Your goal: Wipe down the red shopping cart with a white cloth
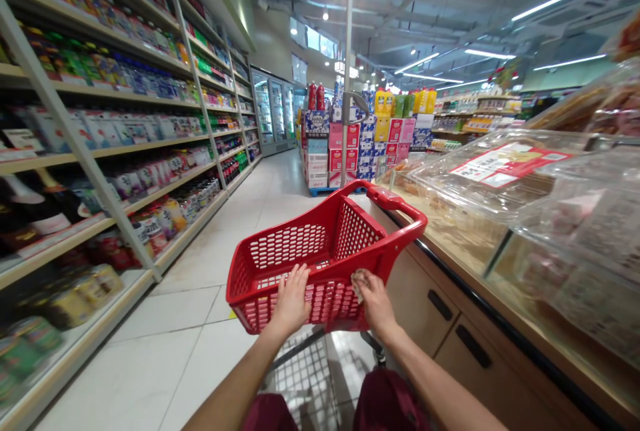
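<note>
Side-on in front of me stands a red plastic shopping cart (pixel 270 251), its basket holding nothing that I can see. My left hand (pixel 293 294) lies on the near rim with its fingers stretched out flat. Against the near side wall, towards the handle end, my right hand (pixel 373 301) is closed on a crumpled, pale brownish cloth (pixel 358 284) that touches the red plastic. Part of the cloth is hidden under the fingers. The cart's red handle (pixel 400 207) points to the right, close to the counter.
Drink shelves (pixel 150 107) run along the left. At right, clear plastic food boxes (pixel 500 171) sit on a wooden counter (pixel 450 324). Stacked drink cartons (pixel 345 151) and a metal pole (pixel 347 51) stand beyond the cart. Glass-door fridges (pixel 274 111) are farther back. Tiled floor (pixel 165 351) lies between.
</note>
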A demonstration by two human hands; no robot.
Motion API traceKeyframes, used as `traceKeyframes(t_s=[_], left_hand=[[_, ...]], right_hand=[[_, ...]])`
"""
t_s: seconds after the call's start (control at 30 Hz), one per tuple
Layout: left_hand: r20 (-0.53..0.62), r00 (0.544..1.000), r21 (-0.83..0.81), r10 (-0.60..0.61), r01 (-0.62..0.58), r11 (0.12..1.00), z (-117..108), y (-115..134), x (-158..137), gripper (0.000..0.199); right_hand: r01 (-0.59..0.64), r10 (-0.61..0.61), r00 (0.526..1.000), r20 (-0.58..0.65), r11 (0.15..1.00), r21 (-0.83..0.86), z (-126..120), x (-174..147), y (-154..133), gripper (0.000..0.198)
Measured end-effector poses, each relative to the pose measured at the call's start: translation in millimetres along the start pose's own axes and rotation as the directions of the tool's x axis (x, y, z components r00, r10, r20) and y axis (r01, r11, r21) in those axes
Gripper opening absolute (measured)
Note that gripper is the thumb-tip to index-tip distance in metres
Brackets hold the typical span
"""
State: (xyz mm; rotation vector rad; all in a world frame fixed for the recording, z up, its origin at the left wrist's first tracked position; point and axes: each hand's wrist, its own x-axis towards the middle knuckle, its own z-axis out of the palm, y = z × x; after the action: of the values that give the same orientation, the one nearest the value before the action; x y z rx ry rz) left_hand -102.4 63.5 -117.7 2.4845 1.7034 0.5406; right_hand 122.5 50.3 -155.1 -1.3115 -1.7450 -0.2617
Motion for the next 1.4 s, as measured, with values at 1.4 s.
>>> traceKeyframes(t_s=[1.4], left_hand=[[-0.081, 0.977, -0.179, -0.196, 0.180, 0.967, -20.6, -139.0, -68.9, 0.061]], right_hand=[[0.388, -0.446, 0.855, 0.265, 0.889, 0.242, 126.3, -13.8, -184.1, 0.025]])
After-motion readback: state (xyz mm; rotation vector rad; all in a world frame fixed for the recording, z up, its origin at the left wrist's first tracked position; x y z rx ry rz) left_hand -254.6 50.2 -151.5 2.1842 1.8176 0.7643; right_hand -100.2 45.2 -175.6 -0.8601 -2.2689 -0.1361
